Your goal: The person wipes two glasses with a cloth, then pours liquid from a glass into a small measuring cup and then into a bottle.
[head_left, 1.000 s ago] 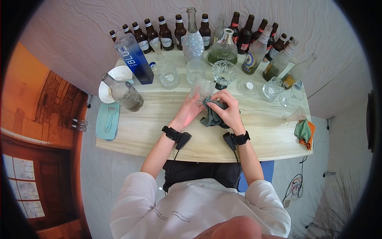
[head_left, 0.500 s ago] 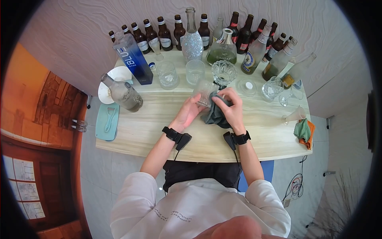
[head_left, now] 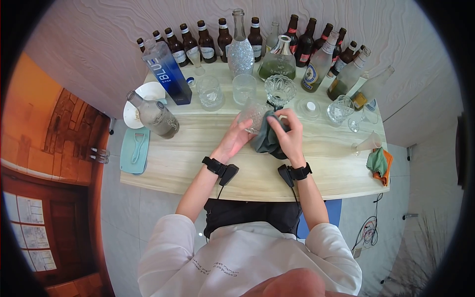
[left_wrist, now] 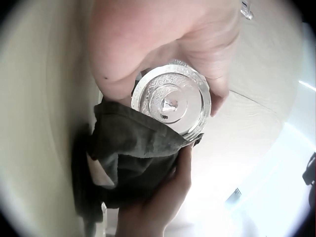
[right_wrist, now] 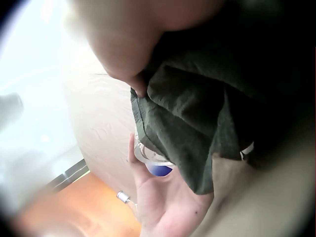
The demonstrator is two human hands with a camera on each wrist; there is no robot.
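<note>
My left hand (head_left: 236, 137) grips a clear textured drinking glass (head_left: 251, 119) above the middle of the table. In the left wrist view the round end of the glass (left_wrist: 173, 101) faces the camera, with fingers curled round both sides. My right hand (head_left: 291, 136) pinches a dark grey-green cloth (head_left: 268, 141) against the glass's right side. The cloth (right_wrist: 182, 118) hangs in folds and covers part of the glass in the right wrist view. Just beyond the hands stands a scalloped glass bowl (head_left: 280, 90) on a dark foot.
Two tumblers (head_left: 210, 94) stand behind the hands, with a rhinestone-covered bottle (head_left: 241, 57) and several brown beer bottles (head_left: 207, 47) further back. A blue bottle (head_left: 170, 79) and grey bottle (head_left: 158, 119) are left, near a turquoise board (head_left: 129, 153). Folded cloths (head_left: 378, 166) lie at right.
The glass has tilted and turned slightly in the left hand. The right hand and cloth have shifted a little along its right side. Things on the table stay put.
</note>
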